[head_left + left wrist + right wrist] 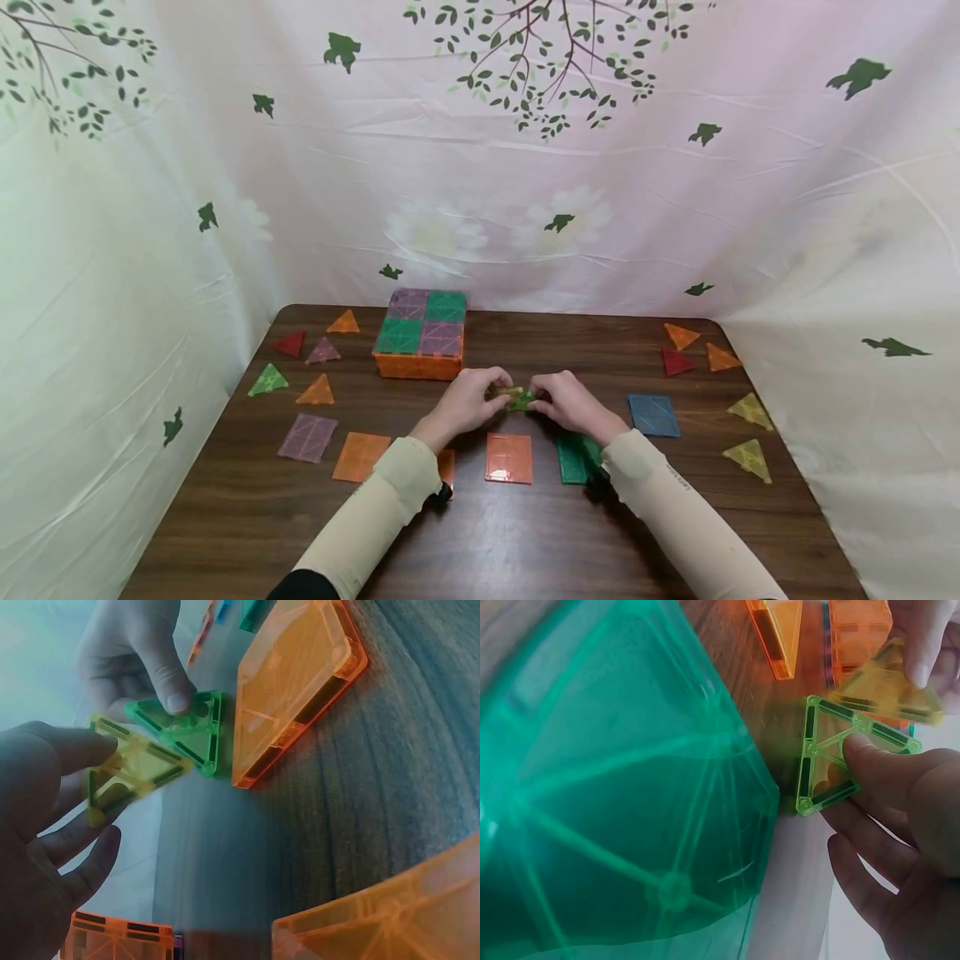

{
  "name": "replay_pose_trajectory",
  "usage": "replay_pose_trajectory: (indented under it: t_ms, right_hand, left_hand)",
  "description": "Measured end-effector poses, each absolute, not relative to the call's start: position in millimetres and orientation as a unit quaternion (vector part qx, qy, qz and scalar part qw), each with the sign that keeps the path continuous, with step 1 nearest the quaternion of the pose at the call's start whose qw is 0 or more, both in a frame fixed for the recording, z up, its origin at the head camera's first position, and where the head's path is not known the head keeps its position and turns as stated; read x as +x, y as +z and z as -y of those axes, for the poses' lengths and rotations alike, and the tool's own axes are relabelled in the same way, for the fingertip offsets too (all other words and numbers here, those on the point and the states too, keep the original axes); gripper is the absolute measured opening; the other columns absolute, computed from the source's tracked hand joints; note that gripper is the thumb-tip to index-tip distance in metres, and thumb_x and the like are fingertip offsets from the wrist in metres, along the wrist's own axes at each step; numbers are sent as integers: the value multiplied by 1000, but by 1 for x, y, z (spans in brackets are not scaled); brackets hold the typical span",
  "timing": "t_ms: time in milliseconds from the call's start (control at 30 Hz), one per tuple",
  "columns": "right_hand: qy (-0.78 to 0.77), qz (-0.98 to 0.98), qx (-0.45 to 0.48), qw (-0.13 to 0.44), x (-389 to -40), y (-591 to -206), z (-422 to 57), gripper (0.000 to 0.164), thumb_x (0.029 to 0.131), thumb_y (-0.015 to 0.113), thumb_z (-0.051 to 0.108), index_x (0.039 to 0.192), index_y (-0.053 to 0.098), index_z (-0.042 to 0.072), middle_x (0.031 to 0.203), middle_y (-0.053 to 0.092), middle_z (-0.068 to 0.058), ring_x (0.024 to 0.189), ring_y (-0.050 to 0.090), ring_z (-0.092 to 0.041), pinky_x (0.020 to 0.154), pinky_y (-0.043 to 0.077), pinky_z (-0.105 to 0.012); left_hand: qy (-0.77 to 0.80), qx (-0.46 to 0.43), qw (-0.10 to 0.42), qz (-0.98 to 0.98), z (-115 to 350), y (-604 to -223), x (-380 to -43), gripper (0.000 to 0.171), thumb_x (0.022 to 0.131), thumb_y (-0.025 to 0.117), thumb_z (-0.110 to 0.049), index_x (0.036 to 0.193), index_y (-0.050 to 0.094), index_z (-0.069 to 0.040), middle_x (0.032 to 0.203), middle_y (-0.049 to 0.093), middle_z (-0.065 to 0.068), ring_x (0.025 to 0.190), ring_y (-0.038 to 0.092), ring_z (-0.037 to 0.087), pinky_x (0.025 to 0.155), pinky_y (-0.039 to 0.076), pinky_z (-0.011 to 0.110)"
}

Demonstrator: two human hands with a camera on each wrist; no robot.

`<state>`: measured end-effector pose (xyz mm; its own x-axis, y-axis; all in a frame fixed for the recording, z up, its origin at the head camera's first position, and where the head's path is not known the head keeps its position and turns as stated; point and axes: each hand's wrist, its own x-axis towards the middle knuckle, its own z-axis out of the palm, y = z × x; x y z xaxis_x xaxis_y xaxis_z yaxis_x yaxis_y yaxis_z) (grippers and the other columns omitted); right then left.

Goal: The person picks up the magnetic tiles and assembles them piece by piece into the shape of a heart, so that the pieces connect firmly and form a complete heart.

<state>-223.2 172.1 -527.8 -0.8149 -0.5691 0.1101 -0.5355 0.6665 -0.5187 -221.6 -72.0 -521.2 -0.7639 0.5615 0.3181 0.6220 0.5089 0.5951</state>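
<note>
Pinching a yellow triangle (133,769) between thumb and fingers, your left hand (474,402) meets your right hand (567,400) over the middle of the worktop (495,542). Your right grip is closed on a green triangle (826,739), its thumb pressed on one face. The edges of the two triangles overlap in both wrist views; you cannot tell from these whether they touch.

Nearer to you than your hands lies a reddish-orange square (508,458), with a green square (574,461) to its right, partly under your right arm. Past that is a blue square (654,415). On the left, beside your sleeve, you have an orange square (360,457), then a purple square (308,437); another orange piece (447,465) is partly covered by your left sleeve (405,479).

Just beyond your left hand stands a box-shaped block (418,365), its top checkered purple and green, its front orange. Loose triangles in orange, red, purple and green lie at the far left, and orange, red and yellow ones at the far right. Behind it all hangs a pale cloth (480,192) printed with branches, birds and flowers.
</note>
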Motion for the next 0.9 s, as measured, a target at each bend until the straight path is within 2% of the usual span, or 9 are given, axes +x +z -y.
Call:
replay_pose_trajectory:
  t_ms: [167, 333, 433, 567, 733, 900]
  right_hand:
    - [-270, -913, -305, 27, -223, -527, -167, 14, 95, 80, 14, 86, 69, 15, 77, 65, 10, 65, 56, -2, 62, 51, -25]
    - [-264, -914, -306, 21, -222, -528, -167, 15, 96, 80, 15, 86, 69, 16, 77, 65, 10, 64, 55, -1, 63, 51, -25]
    - [-262, -915, -306, 20, -221, -528, -167, 17, 96, 80, 16, 85, 67, 16, 75, 63, 10, 62, 53, -2, 62, 50, -25]
    - [-261, -917, -302, 19, -221, -529, -168, 19, 96, 80, 16, 83, 66, 16, 73, 60, 10, 61, 50, -3, 62, 48, -25]
    - [-263, -917, -298, 22, -219, -532, -168, 21, 96, 80, 17, 82, 63, 18, 72, 58, 10, 61, 46, -4, 61, 46, -25]
    - [-265, -918, -295, 25, -219, -533, -168, 26, 96, 80, 18, 79, 59, 20, 68, 53, 9, 59, 43, -5, 60, 43, -25]
  left_hand:
    - [-359, -341, 35, 868, 74, -522, -221, 22, 95, 78, -10, 116, 74, -5, 103, 76, 3, 90, 72, 16, 82, 60, 32]
    - [-357, -345, 22, 867, 81, -519, -218, 26, 97, 77, -14, 121, 73, -7, 111, 75, 4, 96, 71, 18, 86, 60, 36]
    - [-370, -351, 32, 860, 92, -514, -215, 25, 97, 77, -13, 122, 72, -8, 114, 74, 7, 98, 70, 19, 87, 60, 38]
    - [-397, -356, 77, 843, 113, -505, -210, 22, 97, 76, -9, 118, 73, -9, 109, 75, 8, 94, 70, 16, 83, 60, 35]
    - [-418, -340, 149, 829, 153, -495, -203, 13, 96, 77, -8, 109, 76, -12, 102, 76, 1, 90, 71, 11, 77, 61, 30]
    - [-385, -276, 220, 853, 213, -487, -202, 8, 94, 79, -8, 101, 79, -11, 98, 78, 2, 84, 73, 17, 74, 61, 39]
